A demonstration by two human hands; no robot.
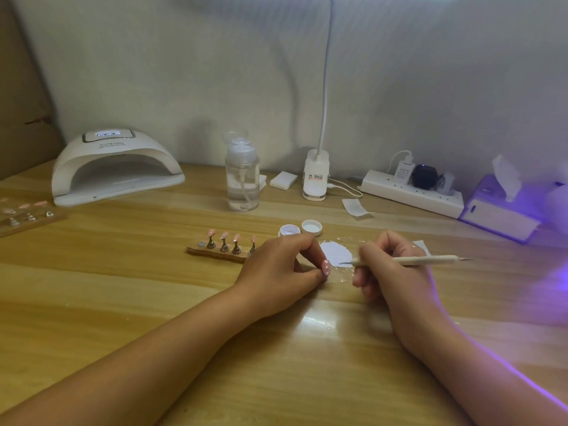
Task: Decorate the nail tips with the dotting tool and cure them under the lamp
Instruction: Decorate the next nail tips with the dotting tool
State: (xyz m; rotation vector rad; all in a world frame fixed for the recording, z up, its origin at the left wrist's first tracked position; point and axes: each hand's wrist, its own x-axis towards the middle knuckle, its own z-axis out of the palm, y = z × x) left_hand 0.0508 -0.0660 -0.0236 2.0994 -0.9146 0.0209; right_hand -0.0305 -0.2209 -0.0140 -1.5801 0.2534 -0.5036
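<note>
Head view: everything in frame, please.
curing lamp: one, white, back left
bottle: one, clear, back centre
desk lamp: one, white, beside bottle
power strip: one, white, back right
tissue box: one, white, far right
jar: one, white, open, centre
stand: one, wooden, centre
nail tips: four, pink, on stand
second stand: one, wooden, left edge
paint: one patch, white, between hands
dotting tool: one, pale, right grip
dotted tip: one, pink, left grip
left grip: pinches dotted tip
right grip: holds dotting tool
</note>
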